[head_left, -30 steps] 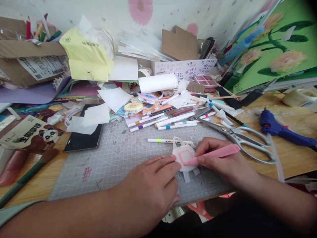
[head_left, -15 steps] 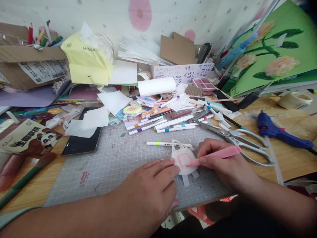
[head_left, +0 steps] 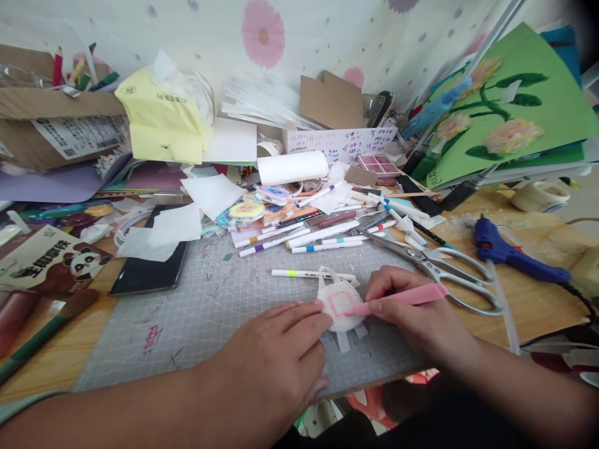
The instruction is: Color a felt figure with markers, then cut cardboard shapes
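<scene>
A small white quilted piece lies near the front edge of the grey cutting mat, with a white loop on top and two white tabs at its lower edge. It bears a pink rounded-square outline. My left hand holds its left edge down with the fingertips. In my right hand is a pink marker, gripped between thumb and fingers, its tip on the lower right of the outline. Just behind the piece lies a white marker with a yellow-green band.
Silver scissors and a blue glue gun lie to the right. Behind are several loose markers and scraps of white paper. A black phone and a green-handled brush lie left.
The view has shifted slightly, so the scene sits a little to the left. The pink marker's tip stays on the lower right of the outline, and both hands keep their hold.
</scene>
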Demonstrator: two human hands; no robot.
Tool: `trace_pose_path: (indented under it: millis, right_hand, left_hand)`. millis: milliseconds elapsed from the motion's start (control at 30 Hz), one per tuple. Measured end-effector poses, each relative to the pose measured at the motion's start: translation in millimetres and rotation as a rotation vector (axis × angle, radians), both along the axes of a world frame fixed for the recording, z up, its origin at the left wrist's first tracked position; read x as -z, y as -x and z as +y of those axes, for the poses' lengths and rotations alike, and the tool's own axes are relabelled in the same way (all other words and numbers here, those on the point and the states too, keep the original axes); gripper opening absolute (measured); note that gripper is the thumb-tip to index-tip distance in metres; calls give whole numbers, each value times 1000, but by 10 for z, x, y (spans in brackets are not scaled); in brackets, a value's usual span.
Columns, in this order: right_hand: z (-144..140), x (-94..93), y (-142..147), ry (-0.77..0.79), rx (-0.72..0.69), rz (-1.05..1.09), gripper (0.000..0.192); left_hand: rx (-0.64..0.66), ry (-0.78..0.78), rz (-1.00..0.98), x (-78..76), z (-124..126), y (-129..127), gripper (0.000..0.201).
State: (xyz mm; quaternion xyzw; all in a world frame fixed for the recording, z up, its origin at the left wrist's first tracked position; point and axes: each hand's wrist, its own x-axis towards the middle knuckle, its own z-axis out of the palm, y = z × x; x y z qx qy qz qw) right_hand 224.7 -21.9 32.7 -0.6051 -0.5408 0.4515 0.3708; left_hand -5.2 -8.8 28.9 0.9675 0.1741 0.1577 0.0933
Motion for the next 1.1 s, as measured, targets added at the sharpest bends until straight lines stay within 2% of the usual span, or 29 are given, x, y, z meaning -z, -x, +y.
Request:
trace_pose_path:
  millis: [300, 633, 833, 1000, 1100]
  right_hand:
    - [-26, 30, -25, -9, 1, 3, 11]
    - [-10, -38, 2, 26, -9, -55, 10]
    - [-8, -6, -54, -24, 113, -88, 11]
    - [-27, 5, -72, 10, 73, -43, 10]
    - [-30, 42, -107, -11, 95, -34, 11]
  left_hand:
    - [-6, -41, -41, 35, -6, 6, 17]
    - [-7, -5, -4, 6, -10, 11, 17]
    - [-3, -16, -14, 16, -11, 15, 19]
    - [-6, -22, -22, 24, -2, 2, 20]
    - [3, -22, -25, 26, 7, 8, 21]
